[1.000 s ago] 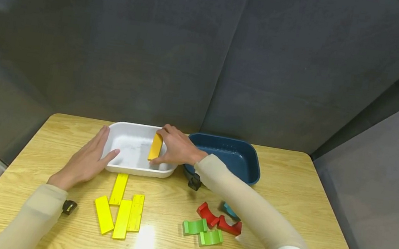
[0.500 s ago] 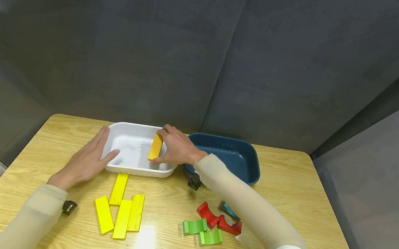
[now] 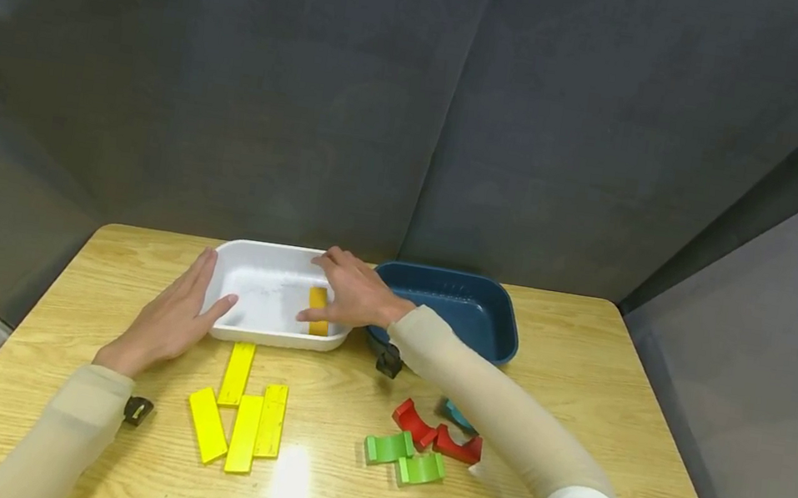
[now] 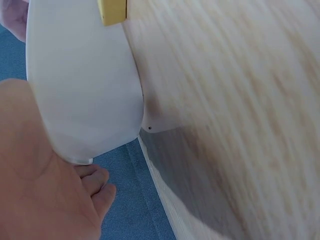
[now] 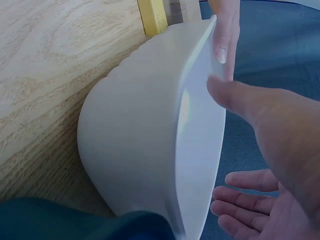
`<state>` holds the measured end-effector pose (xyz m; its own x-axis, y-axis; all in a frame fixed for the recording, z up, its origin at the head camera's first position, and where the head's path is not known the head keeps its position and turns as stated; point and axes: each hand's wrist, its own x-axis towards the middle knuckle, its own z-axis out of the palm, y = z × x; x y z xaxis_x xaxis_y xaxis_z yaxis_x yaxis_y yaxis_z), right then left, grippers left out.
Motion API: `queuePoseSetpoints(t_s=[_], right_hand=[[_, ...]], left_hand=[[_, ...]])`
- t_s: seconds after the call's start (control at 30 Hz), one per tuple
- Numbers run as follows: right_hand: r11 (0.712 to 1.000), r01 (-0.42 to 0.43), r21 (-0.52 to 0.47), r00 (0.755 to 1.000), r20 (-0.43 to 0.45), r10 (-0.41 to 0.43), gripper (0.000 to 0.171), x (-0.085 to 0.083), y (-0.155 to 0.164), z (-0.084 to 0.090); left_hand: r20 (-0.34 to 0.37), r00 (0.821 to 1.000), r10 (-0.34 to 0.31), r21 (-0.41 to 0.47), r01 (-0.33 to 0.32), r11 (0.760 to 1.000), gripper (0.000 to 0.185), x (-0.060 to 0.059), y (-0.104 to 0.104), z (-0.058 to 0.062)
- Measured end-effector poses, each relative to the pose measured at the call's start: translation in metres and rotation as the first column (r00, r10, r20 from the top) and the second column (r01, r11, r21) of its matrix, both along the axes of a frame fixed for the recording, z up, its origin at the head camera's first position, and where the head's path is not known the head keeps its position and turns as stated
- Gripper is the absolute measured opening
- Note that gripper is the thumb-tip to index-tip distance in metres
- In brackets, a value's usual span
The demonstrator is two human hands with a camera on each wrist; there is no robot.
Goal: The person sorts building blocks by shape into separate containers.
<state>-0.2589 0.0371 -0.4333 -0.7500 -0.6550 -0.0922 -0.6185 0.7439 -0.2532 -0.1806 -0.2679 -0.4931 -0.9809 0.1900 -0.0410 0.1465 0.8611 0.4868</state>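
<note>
My right hand [image 3: 357, 290] hovers over the right end of the white tray [image 3: 273, 339], thumb and fingers spread apart. Beneath it an orange-yellow block [image 3: 318, 297] lies in the tray, partly covered by the thumb. In the right wrist view the right hand [image 5: 280, 135] holds nothing; the tray's wall [image 5: 130, 120] hides the block. My left hand [image 3: 166, 319] rests along the tray's left rim with straight fingers. The left wrist view shows that palm [image 4: 40, 175] against the tray's end [image 4: 85, 80].
A dark blue tray [image 3: 515, 344] stands right of the white one, under the right forearm. Several yellow planks [image 3: 243, 435] lie in front. Red arched blocks [image 3: 414, 422], green ones [image 3: 421, 469] and a partly hidden blue piece [image 3: 459, 414] lie front right.
My right hand has let go of the orange-yellow block, which now lies lower in the white tray. The left hand stays at the rim.
</note>
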Motion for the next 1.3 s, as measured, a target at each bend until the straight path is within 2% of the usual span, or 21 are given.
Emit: queuePoseSetpoints(t_s=[0.53,1.3], right_hand=[[0.998,-0.021,-0.055,0.999,-0.031,0.019,0.081,0.004,0.006,0.009],[0.988,-0.081,-0.132,0.994,-0.081,0.071,0.076,0.025,0.014,0.018]], left_hand=[[0.003,1.000,-0.003,0.001,0.003,1.000,0.094,-0.004,0.000,0.002],[0.004,1.000,0.000,0.007,0.000,1.000,0.094,-0.003,-0.001,-0.003]])
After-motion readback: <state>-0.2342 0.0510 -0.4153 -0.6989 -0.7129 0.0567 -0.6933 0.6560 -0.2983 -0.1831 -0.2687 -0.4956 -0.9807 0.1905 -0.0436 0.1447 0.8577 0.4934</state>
